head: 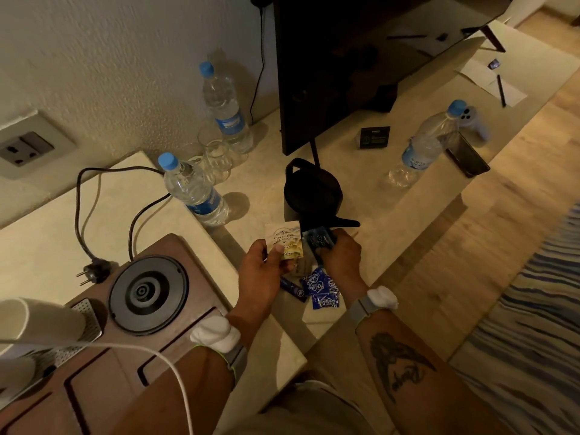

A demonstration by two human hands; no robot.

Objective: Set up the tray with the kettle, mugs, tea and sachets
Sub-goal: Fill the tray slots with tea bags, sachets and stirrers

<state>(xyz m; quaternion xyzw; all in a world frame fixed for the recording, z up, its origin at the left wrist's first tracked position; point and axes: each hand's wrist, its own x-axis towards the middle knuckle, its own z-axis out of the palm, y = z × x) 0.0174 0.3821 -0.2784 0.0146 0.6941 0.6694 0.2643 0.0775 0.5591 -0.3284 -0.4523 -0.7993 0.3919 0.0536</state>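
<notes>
My left hand [265,271] pinches a cream tea sachet [285,239] above the counter. Beside it, my right hand [342,254] grips a dark blue sachet [318,240]. Under both hands lie several blue sachets [320,291] on the lower counter. The black kettle [312,191] stands just behind the hands, off its base. The wooden tray [175,246] sits at lower left on the raised counter and carries the round kettle base [149,293]. A white mug [37,321] lies tilted on the tray's left side.
Water bottles [194,189] [227,111] [430,142] stand on the counter, with empty glasses [216,155] near the wall. The kettle's cord and plug [94,273] lie left of the tray. A dark screen [361,58] stands at the back. A phone [467,157] lies at right. A white cable [157,359] crosses the foreground.
</notes>
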